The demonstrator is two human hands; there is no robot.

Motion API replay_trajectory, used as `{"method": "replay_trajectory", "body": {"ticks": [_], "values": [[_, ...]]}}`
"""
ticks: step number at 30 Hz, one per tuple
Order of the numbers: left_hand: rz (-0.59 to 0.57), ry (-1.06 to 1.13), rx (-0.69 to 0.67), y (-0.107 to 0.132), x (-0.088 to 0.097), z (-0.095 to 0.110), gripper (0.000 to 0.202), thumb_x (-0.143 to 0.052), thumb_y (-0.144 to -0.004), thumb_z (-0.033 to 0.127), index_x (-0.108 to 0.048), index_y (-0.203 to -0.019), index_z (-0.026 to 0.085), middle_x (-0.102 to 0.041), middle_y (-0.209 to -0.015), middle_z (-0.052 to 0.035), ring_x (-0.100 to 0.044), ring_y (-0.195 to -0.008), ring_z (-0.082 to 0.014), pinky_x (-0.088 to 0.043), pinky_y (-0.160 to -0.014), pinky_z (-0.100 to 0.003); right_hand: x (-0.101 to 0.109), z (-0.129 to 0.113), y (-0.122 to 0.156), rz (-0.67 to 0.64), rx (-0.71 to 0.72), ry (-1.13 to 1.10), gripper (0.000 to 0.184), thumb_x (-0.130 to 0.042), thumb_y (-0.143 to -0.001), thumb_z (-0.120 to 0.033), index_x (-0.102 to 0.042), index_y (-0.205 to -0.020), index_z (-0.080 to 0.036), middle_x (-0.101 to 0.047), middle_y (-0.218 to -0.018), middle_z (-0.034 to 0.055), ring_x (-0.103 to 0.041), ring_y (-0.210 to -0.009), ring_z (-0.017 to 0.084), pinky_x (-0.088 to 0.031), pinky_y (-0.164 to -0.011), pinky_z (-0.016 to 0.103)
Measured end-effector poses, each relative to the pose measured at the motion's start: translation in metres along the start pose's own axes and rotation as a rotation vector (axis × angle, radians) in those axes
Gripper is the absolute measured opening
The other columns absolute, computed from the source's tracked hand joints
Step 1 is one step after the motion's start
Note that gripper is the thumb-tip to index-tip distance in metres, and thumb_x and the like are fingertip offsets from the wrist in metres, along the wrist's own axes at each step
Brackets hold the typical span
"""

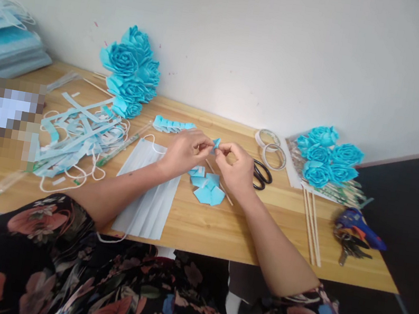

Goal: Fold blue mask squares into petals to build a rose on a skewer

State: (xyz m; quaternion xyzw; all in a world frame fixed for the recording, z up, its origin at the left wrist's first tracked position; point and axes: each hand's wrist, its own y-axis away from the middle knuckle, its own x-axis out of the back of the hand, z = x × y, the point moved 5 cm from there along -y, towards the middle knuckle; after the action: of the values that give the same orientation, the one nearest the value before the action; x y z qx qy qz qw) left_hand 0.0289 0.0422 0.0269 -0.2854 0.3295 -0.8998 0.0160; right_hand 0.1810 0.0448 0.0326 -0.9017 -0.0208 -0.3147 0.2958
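My left hand (185, 152) and my right hand (236, 168) meet above the middle of the table, fingertips pinched on a small folded blue piece (216, 142). The fingers cover most of it. Below them lie several cut blue petal-like pieces (210, 189), partly overlapping. A thin wooden stick (227, 194) slants beside these; whether it touches my hands I cannot tell. A pleated face mask (148, 189) is spread flat under my left forearm. Behind my left hand sits a row of folded blue pieces (173, 125). Black-handled scissors (263, 176) rest by my right hand, their blades hidden.
Blue flowers (129, 71) stand at the back left, others (330, 156) at the right. Mask strips and ear loops (80, 135) heap up on the left near stacked masks (6, 48). Tape rolls (274, 156), wooden sticks (310, 227) and keys (350, 247) lie right.
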Motion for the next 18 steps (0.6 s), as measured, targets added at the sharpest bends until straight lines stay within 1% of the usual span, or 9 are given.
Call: {"method": "replay_trajectory", "body": {"ticks": [3, 5, 8, 9, 10, 12, 13, 15, 18], "values": [[0.010, 0.013, -0.007, -0.001, 0.002, 0.001, 0.013, -0.059, -0.084, 0.017, -0.067, -0.074, 0.018, -0.063, -0.066, 0.0000, -0.056, -0.066, -0.0143, -0.041, -0.067, -0.029, 0.000, 0.001, -0.001, -0.015, -0.021, -0.015, 0.007, -0.058, -0.082, -0.024, -0.061, -0.076, -0.022, -0.066, -0.077, 0.0000, -0.060, -0.075, 0.017, -0.046, -0.076, 0.031], [0.049, 0.043, 0.025, -0.001, 0.005, 0.000, 0.014, -0.057, -0.086, 0.020, -0.066, -0.076, 0.018, -0.064, -0.069, -0.0005, -0.056, -0.068, -0.0143, -0.043, -0.069, -0.029, 0.000, 0.003, -0.002, -0.026, -0.042, -0.035, 0.007, -0.058, -0.083, -0.025, -0.061, -0.078, -0.022, -0.066, -0.078, -0.0001, -0.060, -0.076, 0.018, -0.046, -0.077, 0.031], [0.138, 0.120, 0.124, -0.002, 0.012, -0.006, 0.012, -0.056, -0.088, 0.025, -0.065, -0.088, 0.018, -0.068, -0.083, -0.0026, -0.060, -0.078, -0.0148, -0.047, -0.076, -0.028, 0.000, 0.004, -0.002, -0.042, -0.056, -0.057, 0.008, -0.057, -0.083, -0.027, -0.060, -0.078, -0.022, -0.066, -0.078, -0.0004, -0.060, -0.077, 0.017, -0.046, -0.077, 0.031], [0.149, 0.154, 0.154, -0.002, 0.012, -0.008, 0.013, -0.057, -0.088, 0.027, -0.065, -0.093, 0.018, -0.068, -0.087, -0.0033, -0.060, -0.081, -0.0149, -0.047, -0.078, -0.028, 0.000, 0.004, -0.002, -0.050, -0.052, -0.059, 0.008, -0.057, -0.083, -0.027, -0.060, -0.078, -0.022, -0.065, -0.078, -0.0005, -0.060, -0.077, 0.017, -0.046, -0.077, 0.031], [0.142, 0.193, 0.179, -0.002, 0.012, -0.011, 0.016, -0.058, -0.087, 0.028, -0.064, -0.097, 0.017, -0.068, -0.090, -0.0039, -0.061, -0.083, -0.0151, -0.048, -0.079, -0.028, -0.001, 0.004, -0.002, -0.061, -0.047, -0.062, 0.008, -0.057, -0.084, -0.027, -0.060, -0.078, -0.022, -0.066, -0.078, -0.0006, -0.060, -0.077, 0.017, -0.046, -0.078, 0.031], [0.075, 0.280, 0.222, -0.002, 0.007, -0.014, 0.021, -0.060, -0.086, 0.031, -0.063, -0.101, 0.016, -0.068, -0.090, -0.0040, -0.062, -0.084, -0.0151, -0.049, -0.079, -0.028, -0.002, 0.003, -0.002, -0.081, -0.038, -0.071, 0.008, -0.058, -0.084, -0.027, -0.061, -0.079, -0.022, -0.066, -0.079, -0.0006, -0.060, -0.078, 0.017, -0.046, -0.078, 0.031], [0.030, 0.317, 0.239, -0.003, 0.004, -0.015, 0.020, -0.060, -0.086, 0.032, -0.063, -0.098, 0.016, -0.067, -0.087, -0.0035, -0.062, -0.082, -0.0149, -0.049, -0.078, -0.028, -0.002, 0.003, -0.002, -0.088, -0.038, -0.075, 0.009, -0.058, -0.084, -0.028, -0.061, -0.079, -0.022, -0.066, -0.079, -0.0006, -0.060, -0.078, 0.017, -0.046, -0.078, 0.031], [-0.031, 0.350, 0.257, -0.003, -0.001, -0.016, 0.016, -0.059, -0.085, 0.032, -0.062, -0.085, 0.016, -0.065, -0.079, -0.0018, -0.060, -0.076, -0.0142, -0.049, -0.074, -0.027, -0.002, 0.002, -0.001, -0.098, -0.044, -0.082, 0.009, -0.058, -0.085, -0.028, -0.062, -0.080, -0.022, -0.067, -0.080, -0.0003, -0.061, -0.078, 0.017, -0.046, -0.078, 0.031], [-0.026, 0.332, 0.265, -0.003, -0.002, -0.015, 0.018, -0.060, -0.082, 0.029, -0.055, -0.070, 0.017, -0.060, -0.068, 0.0010, -0.055, -0.069, -0.0126, -0.046, -0.070, -0.025, -0.001, 0.002, -0.001, -0.119, -0.051, -0.110, 0.013, -0.056, -0.087, -0.031, -0.064, -0.083, -0.022, -0.069, -0.083, 0.0003, -0.062, -0.081, 0.018, -0.046, -0.080, 0.032]]}}
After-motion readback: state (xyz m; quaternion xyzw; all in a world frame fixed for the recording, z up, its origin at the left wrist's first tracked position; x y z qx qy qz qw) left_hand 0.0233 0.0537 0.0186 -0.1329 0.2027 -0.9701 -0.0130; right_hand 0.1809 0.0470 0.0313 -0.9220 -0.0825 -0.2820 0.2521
